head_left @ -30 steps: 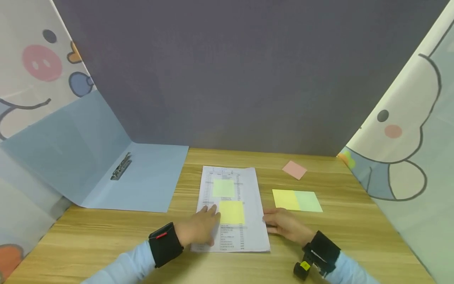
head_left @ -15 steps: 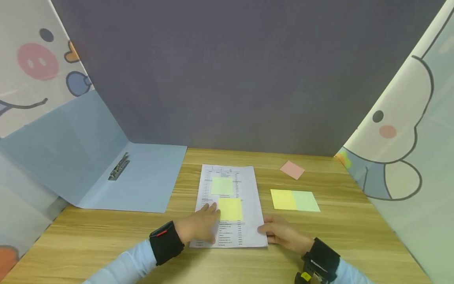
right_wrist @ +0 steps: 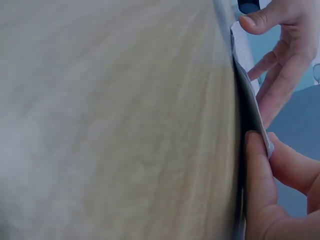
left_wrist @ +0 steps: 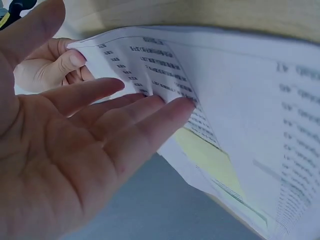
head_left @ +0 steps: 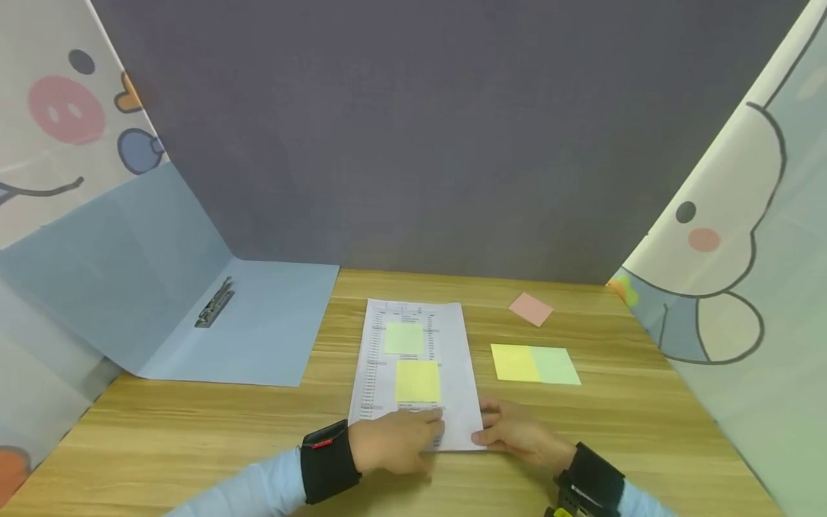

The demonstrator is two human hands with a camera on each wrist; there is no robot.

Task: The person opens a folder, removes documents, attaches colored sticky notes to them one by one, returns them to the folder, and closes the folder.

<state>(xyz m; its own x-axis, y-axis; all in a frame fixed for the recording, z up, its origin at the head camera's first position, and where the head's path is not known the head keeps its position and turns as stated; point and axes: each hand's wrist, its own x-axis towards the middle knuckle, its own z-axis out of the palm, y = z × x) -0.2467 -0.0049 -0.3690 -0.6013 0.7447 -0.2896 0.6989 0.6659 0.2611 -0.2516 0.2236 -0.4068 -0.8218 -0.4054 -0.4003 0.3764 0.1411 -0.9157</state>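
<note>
A stack of printed sheets [head_left: 455,366] lies on the table, bearing a green sticky note [head_left: 404,338] and a yellow sticky note [head_left: 418,381]. My right hand [head_left: 517,433] pinches the stack's lower right corner between thumb and fingers; in the right wrist view that corner [right_wrist: 270,148] is lifted a little off the table. Over the lower part of the sheets is my left hand [head_left: 397,439], its fingers extended to the right. The left wrist view shows those fingers [left_wrist: 155,122] nearly straight, their tips at the printed page.
An open blue folder [head_left: 278,323] with a metal clip [head_left: 215,303] stands at the left, its cover leaning on the wall. To the right lie a yellow pad [head_left: 515,362], a green pad [head_left: 555,365] and a pink note [head_left: 531,309]. A grey panel [head_left: 413,143] closes off the back.
My left hand has moved right and nearer to me, from the sheets' left side to their lower edge. The right hand has shifted slightly down to the corner, thumb on top.
</note>
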